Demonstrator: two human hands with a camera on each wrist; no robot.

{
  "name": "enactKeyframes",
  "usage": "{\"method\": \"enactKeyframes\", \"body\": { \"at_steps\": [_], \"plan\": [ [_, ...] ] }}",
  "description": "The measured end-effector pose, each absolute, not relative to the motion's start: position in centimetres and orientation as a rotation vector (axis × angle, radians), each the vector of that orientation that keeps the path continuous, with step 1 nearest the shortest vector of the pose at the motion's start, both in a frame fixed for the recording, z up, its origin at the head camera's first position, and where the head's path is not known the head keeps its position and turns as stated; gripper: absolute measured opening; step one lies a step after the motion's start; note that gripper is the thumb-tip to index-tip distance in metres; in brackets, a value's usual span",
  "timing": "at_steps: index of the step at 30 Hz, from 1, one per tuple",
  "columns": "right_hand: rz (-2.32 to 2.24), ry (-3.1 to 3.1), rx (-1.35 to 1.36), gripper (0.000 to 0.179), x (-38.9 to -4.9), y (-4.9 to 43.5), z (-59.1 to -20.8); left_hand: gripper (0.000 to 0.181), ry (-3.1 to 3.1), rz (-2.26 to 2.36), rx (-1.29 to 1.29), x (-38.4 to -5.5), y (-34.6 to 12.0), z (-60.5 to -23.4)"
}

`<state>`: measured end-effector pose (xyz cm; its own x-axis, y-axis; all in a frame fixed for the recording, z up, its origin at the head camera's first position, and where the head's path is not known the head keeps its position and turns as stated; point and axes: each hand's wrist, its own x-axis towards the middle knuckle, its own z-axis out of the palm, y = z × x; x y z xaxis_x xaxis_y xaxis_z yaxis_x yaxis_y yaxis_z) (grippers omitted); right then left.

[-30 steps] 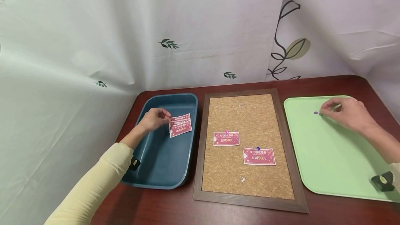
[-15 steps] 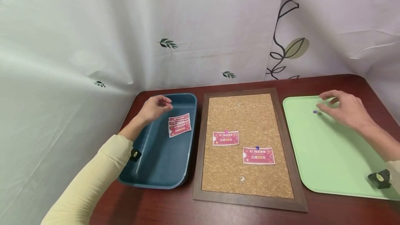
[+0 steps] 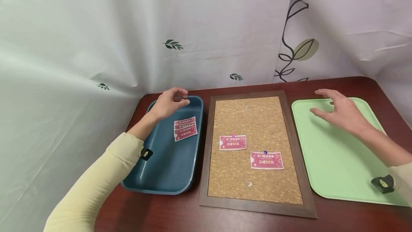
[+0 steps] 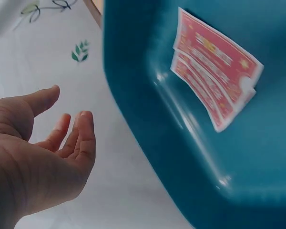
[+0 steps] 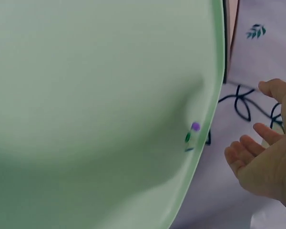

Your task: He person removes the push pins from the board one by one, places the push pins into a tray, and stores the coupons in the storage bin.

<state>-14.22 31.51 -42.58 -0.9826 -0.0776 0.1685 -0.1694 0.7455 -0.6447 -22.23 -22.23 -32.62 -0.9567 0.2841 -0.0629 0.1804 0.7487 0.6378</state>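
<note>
- The left hand, left of centre in the head view, appears over the upper end of the blue bin; its fingers are released, loosely bent, with nothing between them.
- Three overlapping pink coupons lie in that bin, toward its right side, below the left hand in the frame and apart from it.
- The right hand, at the right of the frame, appears over the upper part of the green tray; its fingers are spread and released too, thumb apart, holding nothing.
- In the right wrist view, a purple pin and a green pin sit close together on the tray near its rim, right of centre.
- A framed corkboard stretches between bin and tray, at lower centre of the head view.
- On its left half is one coupon with a pink pin at its top edge; lower right, another coupon has a blue pin at its top edge.
- Bin, board and tray rest on a reddish-brown table.
</note>
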Motion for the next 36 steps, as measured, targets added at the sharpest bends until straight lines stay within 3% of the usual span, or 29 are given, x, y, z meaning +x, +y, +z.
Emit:
{"method": "enactKeyframes", "body": {
  "at_steps": [15, 26, 36],
  "plan": [
    [1.089, -2.813, 0.461, 0.076, -12.8, 25.9, -41.7, 0.060, 2.735, 0.967, 0.541, -21.2, -15.6, -32.9],
    [1.110, -2.854, 0.676, 0.071, -11.6, 22.5, -41.8, 0.057, 2.629, 0.943, 0.655, -19.7, -11.9, -34.2],
    [1.197, -2.807, 0.798, 0.052, -10.6, 20.7, -42.5, 0.056, 2.480, 0.887, 0.749, -18.4, -9.5, -36.0]
  ]
}}
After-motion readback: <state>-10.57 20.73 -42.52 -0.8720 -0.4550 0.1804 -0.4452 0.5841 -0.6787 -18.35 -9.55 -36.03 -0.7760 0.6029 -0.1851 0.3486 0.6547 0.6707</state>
